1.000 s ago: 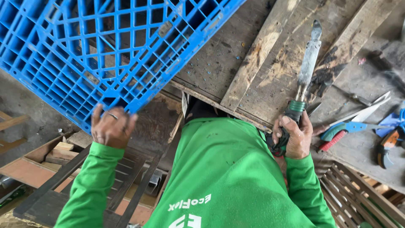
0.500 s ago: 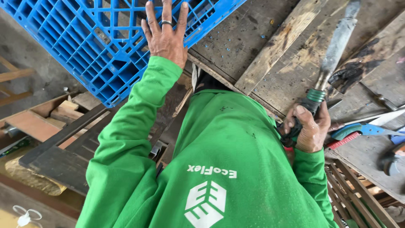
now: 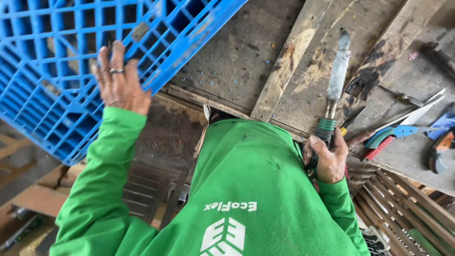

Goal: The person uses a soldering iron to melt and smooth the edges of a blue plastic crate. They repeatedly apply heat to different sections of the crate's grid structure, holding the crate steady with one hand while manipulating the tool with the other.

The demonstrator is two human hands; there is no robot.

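Note:
My left hand (image 3: 119, 80), a ring on one finger, lies flat with spread fingers on the edge of a blue plastic lattice crate (image 3: 57, 57) that rests tilted on the worn wooden bench (image 3: 237, 61). My right hand (image 3: 328, 159) is closed round the green handle of a long tool with a flat, dirty metal blade (image 3: 337, 71). The blade lies on the bench planks and points away from me. Both arms wear green sleeves.
At the right of the bench lie scissors with blue handles (image 3: 403, 129), a red-handled tool (image 3: 379, 148), a knife blade (image 3: 351, 118) and a blue-and-orange tool (image 3: 441, 142). Wooden slats (image 3: 407, 208) stand lower right. Boards and scrap wood (image 3: 33, 199) lie lower left.
My left hand has moved from the crate's lower rim up onto its side wall and now lies flat there. The view has shifted. My right hand keeps its grip on the bladed tool.

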